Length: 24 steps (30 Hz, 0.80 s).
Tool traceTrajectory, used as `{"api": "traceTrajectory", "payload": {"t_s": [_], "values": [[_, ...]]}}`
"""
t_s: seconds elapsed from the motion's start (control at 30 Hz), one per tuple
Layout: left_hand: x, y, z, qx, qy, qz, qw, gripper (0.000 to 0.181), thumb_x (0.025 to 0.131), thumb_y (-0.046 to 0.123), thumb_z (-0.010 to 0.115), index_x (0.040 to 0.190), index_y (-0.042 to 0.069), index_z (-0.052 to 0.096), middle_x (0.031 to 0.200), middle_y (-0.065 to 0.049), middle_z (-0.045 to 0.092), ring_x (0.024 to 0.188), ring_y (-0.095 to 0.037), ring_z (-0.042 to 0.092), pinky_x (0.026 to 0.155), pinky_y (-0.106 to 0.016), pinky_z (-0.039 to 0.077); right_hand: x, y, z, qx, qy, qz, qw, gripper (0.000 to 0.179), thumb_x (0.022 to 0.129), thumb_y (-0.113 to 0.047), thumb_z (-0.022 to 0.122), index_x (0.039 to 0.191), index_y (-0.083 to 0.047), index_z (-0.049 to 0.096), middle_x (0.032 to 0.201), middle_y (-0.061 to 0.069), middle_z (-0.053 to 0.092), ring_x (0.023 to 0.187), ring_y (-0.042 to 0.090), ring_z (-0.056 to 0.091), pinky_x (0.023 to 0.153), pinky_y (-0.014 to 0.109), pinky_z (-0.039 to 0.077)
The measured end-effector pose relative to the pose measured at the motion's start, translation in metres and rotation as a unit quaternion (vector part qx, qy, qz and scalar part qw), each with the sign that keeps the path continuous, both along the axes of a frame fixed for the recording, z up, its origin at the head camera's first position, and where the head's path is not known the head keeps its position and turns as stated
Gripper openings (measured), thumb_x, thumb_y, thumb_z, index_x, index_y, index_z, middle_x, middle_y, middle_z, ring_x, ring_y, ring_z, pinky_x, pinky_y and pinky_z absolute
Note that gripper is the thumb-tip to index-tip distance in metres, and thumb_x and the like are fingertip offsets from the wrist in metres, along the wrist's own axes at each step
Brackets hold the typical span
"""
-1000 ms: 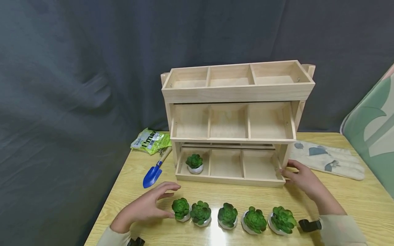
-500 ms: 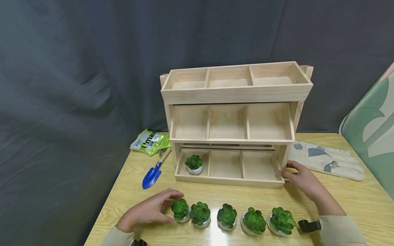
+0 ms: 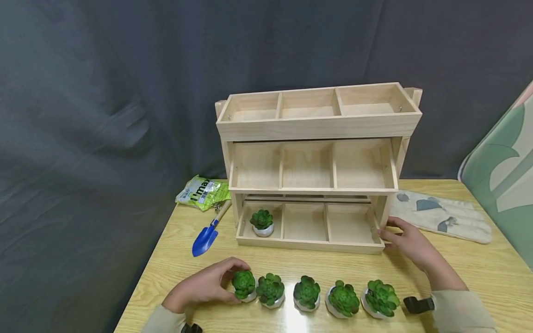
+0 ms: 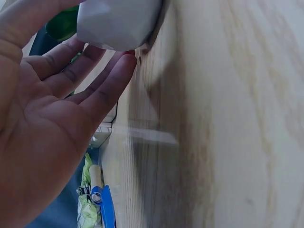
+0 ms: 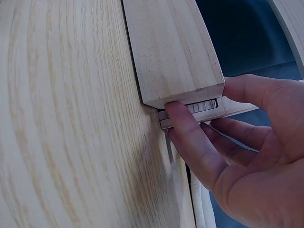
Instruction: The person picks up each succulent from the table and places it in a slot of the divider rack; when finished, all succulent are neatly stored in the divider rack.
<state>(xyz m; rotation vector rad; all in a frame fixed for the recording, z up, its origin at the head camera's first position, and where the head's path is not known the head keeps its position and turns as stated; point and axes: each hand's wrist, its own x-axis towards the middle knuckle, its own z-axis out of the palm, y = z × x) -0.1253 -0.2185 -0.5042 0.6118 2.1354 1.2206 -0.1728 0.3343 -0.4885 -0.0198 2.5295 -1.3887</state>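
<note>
At the left end of a row of potted succulents on the table, my left hand (image 3: 212, 284) curls its thumb and fingers round the leftmost potted succulent (image 3: 244, 283). In the left wrist view its white faceted pot (image 4: 118, 23) sits between the thumb side and the fingertips. My right hand (image 3: 410, 245) grips the lower right corner of a three-tier wooden plant shelf (image 3: 318, 127); the right wrist view has its fingers (image 5: 194, 142) on the end of the bottom tray (image 5: 178, 52). Another potted succulent (image 3: 263, 223) stands in the bottom tier's left compartment.
Several more potted succulents (image 3: 306, 293) stand to the right of the leftmost one. Left of the shelf lie a blue trowel (image 3: 205, 239) and a green-white bag (image 3: 202, 192). Patterned gloves (image 3: 441, 216) lie behind my right hand. A dark curtain (image 3: 291, 41) hangs behind.
My left hand has moved right and slightly down, closing its thumb and fingers about the leftmost potted succulent. The right hand stays at the shelf's corner.
</note>
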Motion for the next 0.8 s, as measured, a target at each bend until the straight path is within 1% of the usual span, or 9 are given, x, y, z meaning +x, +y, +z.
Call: {"api": "traceTrajectory", "payload": {"t_s": [0.23, 0.4, 0.47, 0.63, 0.8], "values": [[-0.002, 0.0, -0.003, 0.016, -0.005, -0.006, 0.9998, 0.064, 0.085, 0.017, 0.09, 0.141, 0.026, 0.059, 0.143, -0.002, 0.062, 0.128, -0.007, 0.062, 0.11, -0.018, 0.048, -0.001, 0.0, -0.001, -0.001, 0.003, -0.001, 1.0, 0.072, 0.114, -0.03, 0.053, 0.162, 0.015, 0.024, 0.16, 0.043, 0.032, 0.135, 0.06, 0.055, 0.086, 0.04, 0.067], [-0.003, -0.001, -0.004, 0.022, -0.006, -0.008, 0.9997, 0.064, 0.086, 0.015, 0.089, 0.141, 0.026, 0.059, 0.143, -0.003, 0.062, 0.127, -0.006, 0.062, 0.11, -0.018, 0.048, -0.001, 0.0, -0.001, 0.0, 0.003, -0.001, 1.0, 0.072, 0.114, -0.03, 0.053, 0.162, 0.015, 0.024, 0.16, 0.043, 0.032, 0.135, 0.06, 0.055, 0.086, 0.04, 0.067], [-0.003, -0.001, -0.004, 0.021, -0.001, -0.008, 0.9997, 0.064, 0.086, 0.015, 0.088, 0.141, 0.026, 0.059, 0.143, -0.003, 0.062, 0.127, -0.006, 0.062, 0.11, -0.018, 0.048, 0.0, -0.001, -0.001, -0.001, 0.004, 0.0, 1.0, 0.072, 0.114, -0.03, 0.054, 0.162, 0.015, 0.024, 0.159, 0.043, 0.033, 0.134, 0.06, 0.056, 0.086, 0.04, 0.067], [-0.004, -0.004, 0.0, 0.02, 0.002, 0.001, 0.9998, 0.062, 0.088, 0.017, 0.087, 0.142, 0.026, 0.059, 0.144, -0.004, 0.062, 0.128, -0.008, 0.063, 0.11, -0.019, 0.049, 0.0, 0.0, -0.001, -0.002, 0.007, 0.0, 1.0, 0.072, 0.114, -0.03, 0.054, 0.161, 0.015, 0.024, 0.159, 0.043, 0.034, 0.133, 0.06, 0.057, 0.086, 0.04, 0.067], [-0.007, -0.011, 0.007, 0.033, -0.009, 0.011, 0.9994, 0.06, 0.092, 0.017, 0.084, 0.146, 0.023, 0.057, 0.146, -0.008, 0.06, 0.131, -0.009, 0.063, 0.108, -0.02, 0.051, 0.0, 0.0, -0.001, -0.002, 0.008, 0.0, 1.0, 0.072, 0.114, -0.03, 0.054, 0.161, 0.015, 0.024, 0.159, 0.043, 0.034, 0.134, 0.06, 0.056, 0.086, 0.04, 0.067]]}}
